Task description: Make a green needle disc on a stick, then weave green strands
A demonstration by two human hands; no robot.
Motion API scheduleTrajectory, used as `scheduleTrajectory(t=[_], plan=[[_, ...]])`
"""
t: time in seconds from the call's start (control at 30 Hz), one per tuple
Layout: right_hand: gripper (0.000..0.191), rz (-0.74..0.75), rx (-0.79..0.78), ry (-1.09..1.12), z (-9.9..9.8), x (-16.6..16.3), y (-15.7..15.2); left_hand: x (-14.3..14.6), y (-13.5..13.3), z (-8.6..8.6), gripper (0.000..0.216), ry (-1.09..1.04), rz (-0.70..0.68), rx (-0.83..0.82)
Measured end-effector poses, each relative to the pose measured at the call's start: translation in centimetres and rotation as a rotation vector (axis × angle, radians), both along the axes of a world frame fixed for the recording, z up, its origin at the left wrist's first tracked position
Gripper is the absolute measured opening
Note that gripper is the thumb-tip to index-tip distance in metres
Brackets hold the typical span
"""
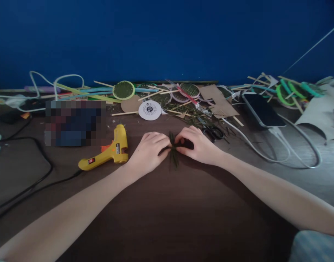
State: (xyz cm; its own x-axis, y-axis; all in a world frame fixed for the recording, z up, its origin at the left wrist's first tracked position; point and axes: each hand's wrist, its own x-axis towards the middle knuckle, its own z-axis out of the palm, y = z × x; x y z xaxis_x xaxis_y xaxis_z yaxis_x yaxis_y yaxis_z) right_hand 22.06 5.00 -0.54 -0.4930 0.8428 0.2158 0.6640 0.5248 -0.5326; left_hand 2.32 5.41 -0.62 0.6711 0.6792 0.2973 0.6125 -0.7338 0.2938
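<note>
My left hand (150, 149) and my right hand (198, 145) meet at the middle of the dark wooden table (167, 218). Both pinch a small bundle of dark green leaf strips (173, 154) that lies between them on the tabletop. The fingers of each hand are curled closed around the bundle's middle, and its lower ends fan out toward me. A yellow hot glue gun (108, 152) lies just left of my left hand.
Black scissors (213, 133) sit behind my right hand. A phone (262, 110) with a white cable (292, 153) lies at right. Round green-filled discs (123, 90), a white tape roll (149, 110), sticks, cardboard pieces and coloured strips crowd the back edge. Black cables (27, 182) run at left.
</note>
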Motion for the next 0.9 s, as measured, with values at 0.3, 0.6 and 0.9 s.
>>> scheduleTrajectory(t=[0.3, 0.6, 0.9], plan=[[0.004, -0.011, 0.004, -0.007, -0.11, -0.02, 0.07, 0.12, 0.14, 0.2, 0.003, -0.036, 0.027, -0.08], [0.006, -0.021, 0.017, 0.0, -0.04, -0.06, -0.11, 0.05, 0.15, 0.14, 0.003, -0.034, 0.018, -0.083], [0.017, -0.036, 0.007, -0.006, -0.1, -0.13, -0.08, 0.14, 0.04, 0.01, 0.011, -0.009, 0.037, -0.049]])
